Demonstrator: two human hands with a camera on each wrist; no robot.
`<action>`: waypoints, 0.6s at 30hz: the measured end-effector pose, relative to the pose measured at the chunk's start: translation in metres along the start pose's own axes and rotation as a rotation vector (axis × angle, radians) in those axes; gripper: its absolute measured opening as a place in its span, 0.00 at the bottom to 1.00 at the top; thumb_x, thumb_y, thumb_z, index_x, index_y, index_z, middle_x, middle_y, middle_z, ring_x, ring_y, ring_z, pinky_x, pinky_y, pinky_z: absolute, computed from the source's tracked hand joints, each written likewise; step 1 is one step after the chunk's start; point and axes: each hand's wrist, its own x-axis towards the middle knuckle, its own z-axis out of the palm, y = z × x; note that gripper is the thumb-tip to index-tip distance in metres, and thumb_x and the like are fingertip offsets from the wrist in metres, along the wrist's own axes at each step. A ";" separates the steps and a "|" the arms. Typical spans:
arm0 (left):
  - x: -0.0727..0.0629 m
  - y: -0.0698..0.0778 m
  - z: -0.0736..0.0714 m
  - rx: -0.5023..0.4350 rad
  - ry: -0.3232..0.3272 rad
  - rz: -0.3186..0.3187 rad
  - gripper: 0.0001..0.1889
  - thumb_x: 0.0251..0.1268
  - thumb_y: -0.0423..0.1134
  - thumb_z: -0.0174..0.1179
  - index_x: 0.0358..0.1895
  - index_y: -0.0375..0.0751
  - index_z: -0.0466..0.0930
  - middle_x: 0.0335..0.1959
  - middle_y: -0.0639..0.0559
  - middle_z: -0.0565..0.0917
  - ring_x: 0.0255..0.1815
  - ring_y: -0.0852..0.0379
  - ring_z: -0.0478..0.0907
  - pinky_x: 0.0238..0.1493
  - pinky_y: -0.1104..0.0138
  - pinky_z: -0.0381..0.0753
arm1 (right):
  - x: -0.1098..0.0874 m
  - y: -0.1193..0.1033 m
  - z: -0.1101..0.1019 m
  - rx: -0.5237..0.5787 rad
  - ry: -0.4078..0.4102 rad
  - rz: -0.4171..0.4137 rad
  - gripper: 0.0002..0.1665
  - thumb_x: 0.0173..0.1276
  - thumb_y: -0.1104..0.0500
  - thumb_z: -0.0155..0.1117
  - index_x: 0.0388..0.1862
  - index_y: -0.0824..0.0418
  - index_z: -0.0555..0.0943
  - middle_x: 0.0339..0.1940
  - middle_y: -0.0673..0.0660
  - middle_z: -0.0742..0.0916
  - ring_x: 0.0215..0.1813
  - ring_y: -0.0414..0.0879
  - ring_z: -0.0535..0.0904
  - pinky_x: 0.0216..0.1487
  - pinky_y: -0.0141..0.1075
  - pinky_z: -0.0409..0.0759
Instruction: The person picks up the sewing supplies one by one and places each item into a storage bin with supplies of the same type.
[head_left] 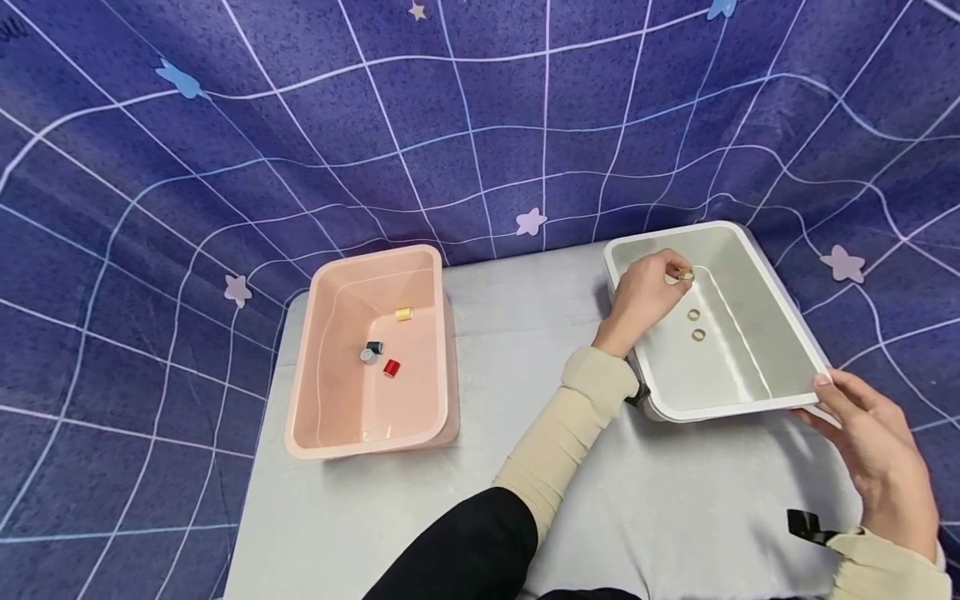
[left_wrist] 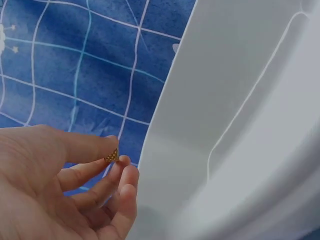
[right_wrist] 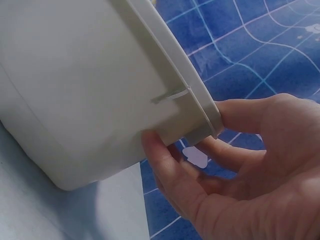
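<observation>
My left hand (head_left: 647,293) is over the grey-white plastic tub (head_left: 720,413) on the right, pinching a small gold ring (head_left: 686,273) between thumb and fingertips. In the left wrist view, the ring's studded gold band (left_wrist: 111,156) shows at the thumb tip, partly hidden by the fingers. Two more gold rings lie on the tub's floor, one (head_left: 693,320) just behind the other (head_left: 698,339). With my right hand (head_left: 877,442) I grip the tub's front right corner. Its thumb is on the rim (right_wrist: 172,60), and its fingers reach underneath against the outer wall.
A pink tub (head_left: 447,367) stands on the left of the grey-white tabletop (head_left: 517,317). Inside it are yellow (head_left: 404,313), dark green (head_left: 375,347), white (head_left: 367,356) and red (head_left: 392,367) thread spools. Behind both tubs hangs a blue gridded curtain (head_left: 495,92).
</observation>
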 end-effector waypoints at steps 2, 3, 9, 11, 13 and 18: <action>0.006 0.004 0.004 0.009 -0.006 -0.007 0.11 0.69 0.45 0.68 0.52 0.59 0.88 0.43 0.68 0.90 0.46 0.72 0.84 0.40 0.81 0.75 | 0.000 0.000 -0.001 0.001 -0.003 -0.007 0.18 0.79 0.72 0.53 0.47 0.57 0.88 0.41 0.47 0.92 0.42 0.36 0.89 0.39 0.30 0.89; 0.009 0.005 0.006 0.015 -0.007 -0.015 0.10 0.69 0.45 0.68 0.51 0.59 0.88 0.43 0.68 0.90 0.45 0.73 0.84 0.39 0.81 0.74 | 0.001 0.000 -0.001 0.002 -0.003 -0.010 0.18 0.79 0.72 0.53 0.47 0.57 0.88 0.41 0.47 0.92 0.42 0.36 0.89 0.39 0.30 0.89; 0.024 0.013 0.017 0.004 -0.011 -0.121 0.07 0.65 0.47 0.71 0.45 0.63 0.90 0.37 0.72 0.88 0.36 0.77 0.80 0.32 0.81 0.71 | 0.001 0.001 -0.003 -0.002 -0.005 -0.008 0.18 0.80 0.72 0.53 0.47 0.56 0.88 0.41 0.47 0.93 0.41 0.37 0.90 0.39 0.30 0.89; 0.028 0.014 0.021 -0.013 -0.018 -0.161 0.07 0.64 0.47 0.71 0.44 0.63 0.90 0.37 0.72 0.88 0.35 0.77 0.79 0.31 0.82 0.70 | 0.001 0.002 -0.003 0.001 -0.004 -0.005 0.18 0.79 0.72 0.53 0.47 0.56 0.88 0.41 0.47 0.93 0.41 0.37 0.90 0.39 0.30 0.89; 0.031 0.013 0.025 -0.033 -0.024 -0.197 0.07 0.63 0.46 0.72 0.43 0.64 0.91 0.37 0.72 0.89 0.35 0.76 0.79 0.31 0.82 0.70 | 0.001 0.002 -0.003 0.003 -0.003 -0.005 0.18 0.79 0.72 0.53 0.47 0.56 0.88 0.40 0.47 0.93 0.42 0.36 0.90 0.39 0.30 0.89; 0.035 0.011 0.035 -0.100 -0.006 -0.302 0.08 0.59 0.44 0.72 0.41 0.63 0.93 0.37 0.70 0.90 0.33 0.71 0.80 0.30 0.79 0.70 | 0.000 0.001 -0.003 -0.001 0.003 -0.009 0.18 0.79 0.72 0.53 0.48 0.56 0.88 0.41 0.47 0.92 0.42 0.36 0.89 0.39 0.30 0.89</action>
